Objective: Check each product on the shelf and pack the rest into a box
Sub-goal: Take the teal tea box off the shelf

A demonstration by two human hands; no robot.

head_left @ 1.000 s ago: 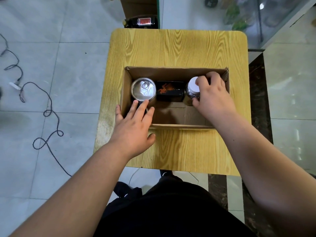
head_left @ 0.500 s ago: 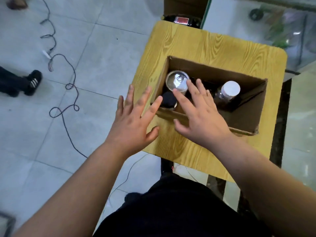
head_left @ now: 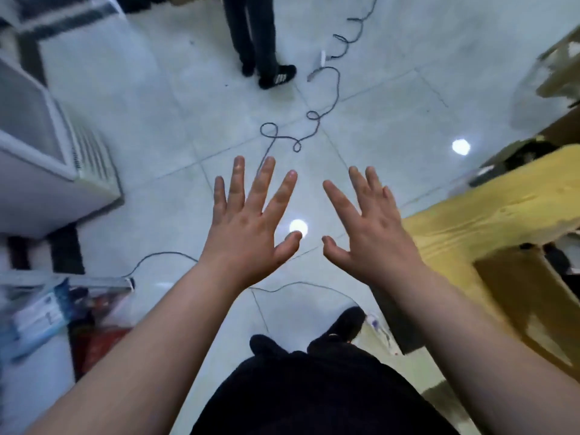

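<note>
Presently both the left hand (head_left: 248,227) and the right hand (head_left: 370,229) hang spread and empty over the floor, while the cardboard box (head_left: 530,296), blurred on the wooden table (head_left: 489,211) at right, probably needs lifting from underneath.

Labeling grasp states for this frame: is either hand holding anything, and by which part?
Nothing is held. The left hand and right hand are both open, fingers spread, over bare floor.

Both bare forearms reach toward 12 o'clock, palms down. The left hand (head_left: 248,227) and right hand (head_left: 368,229) hover side by side, apart, fingers spread, holding nothing.
</note>
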